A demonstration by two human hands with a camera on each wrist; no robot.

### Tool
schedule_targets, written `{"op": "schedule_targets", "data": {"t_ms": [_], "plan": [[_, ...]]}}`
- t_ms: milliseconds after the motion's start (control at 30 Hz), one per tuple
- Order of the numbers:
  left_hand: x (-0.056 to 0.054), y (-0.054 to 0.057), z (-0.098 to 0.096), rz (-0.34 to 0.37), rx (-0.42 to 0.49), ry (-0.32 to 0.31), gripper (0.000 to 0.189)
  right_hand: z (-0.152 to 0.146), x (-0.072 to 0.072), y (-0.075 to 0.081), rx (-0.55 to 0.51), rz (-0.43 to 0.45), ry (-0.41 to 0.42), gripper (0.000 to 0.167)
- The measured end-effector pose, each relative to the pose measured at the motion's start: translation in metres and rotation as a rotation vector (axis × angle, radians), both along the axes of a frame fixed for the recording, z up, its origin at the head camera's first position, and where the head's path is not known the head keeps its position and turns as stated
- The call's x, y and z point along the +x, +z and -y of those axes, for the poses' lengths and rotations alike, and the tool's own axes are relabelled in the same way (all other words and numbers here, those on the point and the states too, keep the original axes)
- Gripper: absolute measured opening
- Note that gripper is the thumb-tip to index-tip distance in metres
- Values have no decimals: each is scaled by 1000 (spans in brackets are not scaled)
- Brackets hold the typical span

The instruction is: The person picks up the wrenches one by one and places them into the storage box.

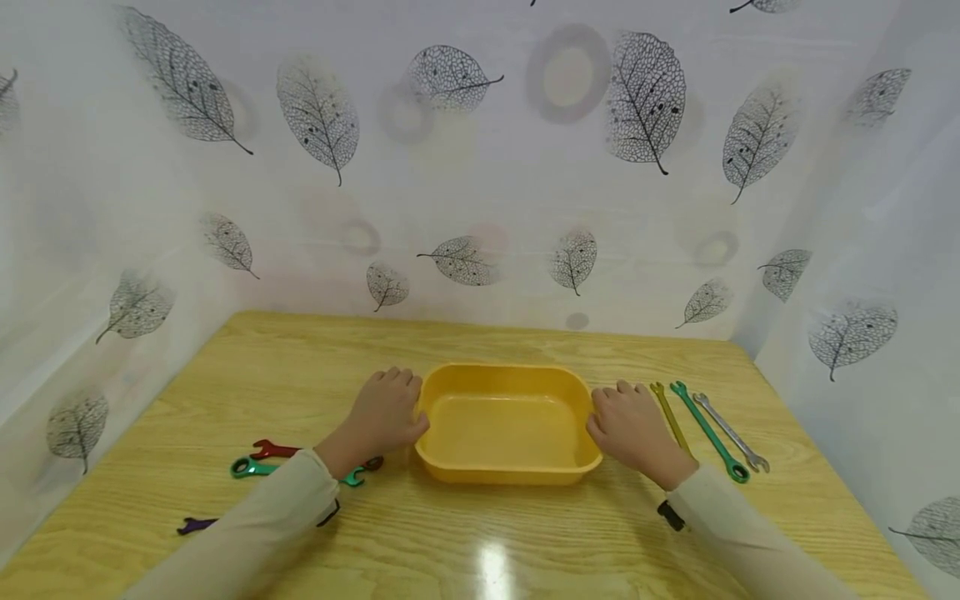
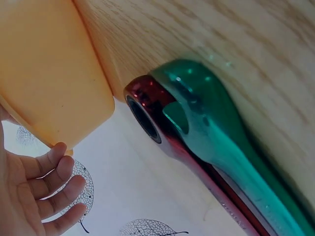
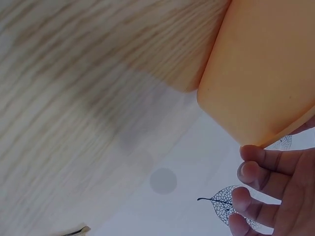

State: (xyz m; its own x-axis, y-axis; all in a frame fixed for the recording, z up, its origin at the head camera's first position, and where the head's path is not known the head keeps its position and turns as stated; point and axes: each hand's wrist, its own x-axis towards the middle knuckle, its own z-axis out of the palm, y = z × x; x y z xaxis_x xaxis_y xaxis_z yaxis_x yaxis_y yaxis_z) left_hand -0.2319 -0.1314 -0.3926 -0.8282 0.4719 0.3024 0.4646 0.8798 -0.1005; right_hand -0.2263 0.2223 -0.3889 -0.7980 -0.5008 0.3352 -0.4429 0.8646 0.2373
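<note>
White sheet (image 1: 517, 192) with leaf prints walls the back and both sides, probably to screen off the surroundings. Against it, a wood-grain table (image 1: 420, 546).

Yellow tray (image 1: 506, 477) mid-table, open side up, long side facing the person. Its base is at or very near the tabletop; cannot tell whether the wood takes all its weight.

Left hand (image 1: 388, 410) and right hand (image 1: 633, 423) hold opposite short ends. Each thumb lies over the rim, forefinger against the outside – a pinch on the lip; the remaining fingers fan loosely apart beneath. Matching grips likely keep the tray level.

Wrenches flank it, perhaps so the tray can have the middle. Right side: green wrench (image 1: 708, 431), silver wrench (image 1: 731, 432) and yellow wrench (image 1: 670, 417), side by side, the yellow partly behind the right hand. Left side: red wrench (image 1: 274, 450) and second green wrench (image 1: 255, 467) close together, middles hidden by the left sleeve (image 1: 247, 525); nearer the person, a purple wrench (image 1: 197, 525), mostly covered.
</note>
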Motion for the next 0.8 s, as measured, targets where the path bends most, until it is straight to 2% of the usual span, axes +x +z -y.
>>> {"op": "schedule_targets", "data": {"t_ms": [467, 600, 800], "plan": [[4, 2, 1, -68, -42, -31, 38, -1, 7, 2, -11, -4, 12, 23], [-4, 5, -2, -104, -56, -10, 41, -1, 7, 1, -19, 1, 13, 25], [-25, 9, -11, -203, -45, -13, 37, -1, 6, -1, -38, 15, 8, 26]]}}
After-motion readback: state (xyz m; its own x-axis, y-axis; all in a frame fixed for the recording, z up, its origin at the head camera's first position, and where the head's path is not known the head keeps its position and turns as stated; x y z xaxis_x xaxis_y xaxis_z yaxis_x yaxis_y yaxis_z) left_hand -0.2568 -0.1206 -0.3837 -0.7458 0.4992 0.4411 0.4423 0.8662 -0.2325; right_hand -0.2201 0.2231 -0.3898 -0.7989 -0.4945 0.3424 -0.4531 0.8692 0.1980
